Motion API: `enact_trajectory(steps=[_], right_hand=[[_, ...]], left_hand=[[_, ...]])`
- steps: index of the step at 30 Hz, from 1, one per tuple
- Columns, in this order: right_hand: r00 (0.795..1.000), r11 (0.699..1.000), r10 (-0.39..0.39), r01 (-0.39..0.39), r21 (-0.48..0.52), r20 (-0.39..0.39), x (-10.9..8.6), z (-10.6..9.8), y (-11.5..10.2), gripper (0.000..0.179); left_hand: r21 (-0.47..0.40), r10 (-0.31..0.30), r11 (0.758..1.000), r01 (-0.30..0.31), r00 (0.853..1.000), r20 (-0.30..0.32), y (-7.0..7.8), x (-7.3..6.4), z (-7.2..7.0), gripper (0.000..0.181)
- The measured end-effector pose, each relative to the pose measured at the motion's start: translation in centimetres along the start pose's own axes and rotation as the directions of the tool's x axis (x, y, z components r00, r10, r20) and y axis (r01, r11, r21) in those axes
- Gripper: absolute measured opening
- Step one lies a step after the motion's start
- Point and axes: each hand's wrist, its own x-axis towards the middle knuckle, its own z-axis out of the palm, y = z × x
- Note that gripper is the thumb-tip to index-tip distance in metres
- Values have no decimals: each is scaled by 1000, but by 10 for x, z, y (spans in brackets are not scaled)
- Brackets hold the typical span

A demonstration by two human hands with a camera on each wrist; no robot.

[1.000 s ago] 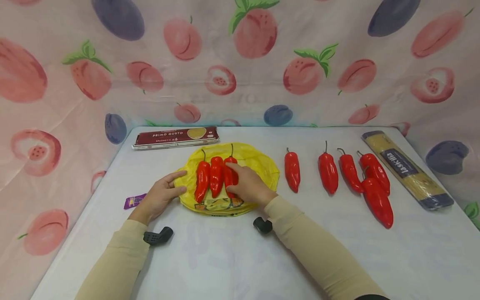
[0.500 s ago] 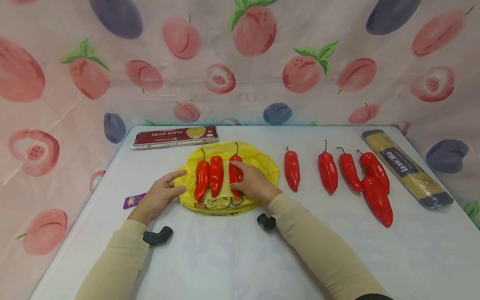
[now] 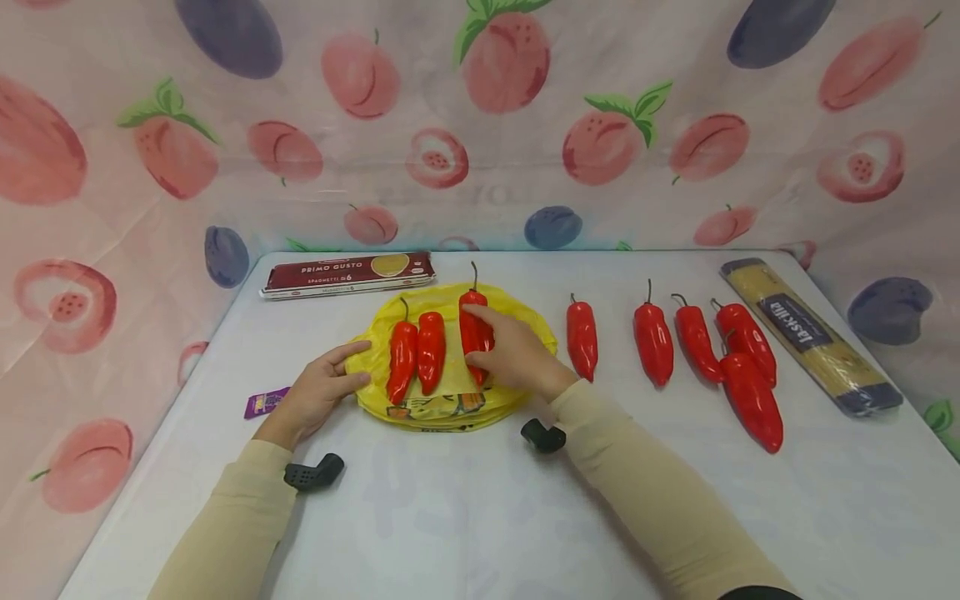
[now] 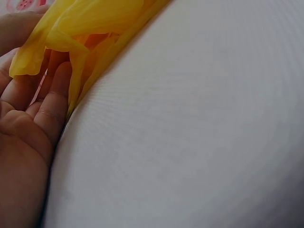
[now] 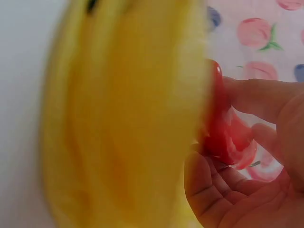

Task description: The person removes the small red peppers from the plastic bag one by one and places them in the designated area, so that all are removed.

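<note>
A yellow plastic bag (image 3: 450, 408) lies on the table with two red chili peppers (image 3: 431, 353) side by side on it. My right hand (image 3: 513, 350) grips another red chili pepper (image 3: 473, 321) over the bag's right part, thumb and fingers around its body, stem pointing away. In the right wrist view the bag (image 5: 123, 118) fills the middle, and the held pepper (image 5: 221, 123) shows between thumb and fingers. My left hand (image 3: 322, 392) holds the bag's left edge; in the left wrist view, yellow plastic (image 4: 61, 33) passes between its thumb and fingers (image 4: 57, 90).
Right of the bag lies a lone red pepper (image 3: 582, 337), then several more peppers (image 3: 654, 346) grouped further right. A spaghetti pack (image 3: 813, 337) lies at the right edge, a dark red spaghetti box (image 3: 348, 273) at the back left. A small purple packet (image 3: 264, 403) is by the left wrist.
My right hand has moved the gripped pepper rightward and a little away from me, apart from the other two on the bag. The left hand stays in place.
</note>
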Motion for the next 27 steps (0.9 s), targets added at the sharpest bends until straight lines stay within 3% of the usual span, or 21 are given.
enact_trajectory(steps=[6, 11, 27], right_hand=[[999, 999, -32, 32, -25, -15, -14, -29, 1, 76], [1000, 999, -25, 24, -45, -16, -25, -52, 14, 75], [994, 990, 80, -88, -108, -78, -65, -102, 62, 77]], left_hand=[[-1, 7, 1000, -7, 1000, 3, 0, -1, 0, 66], [4, 10, 1000, -10, 1000, 1, 0, -1, 0, 66], [5, 10, 1000, -10, 1000, 12, 0, -2, -1, 66]])
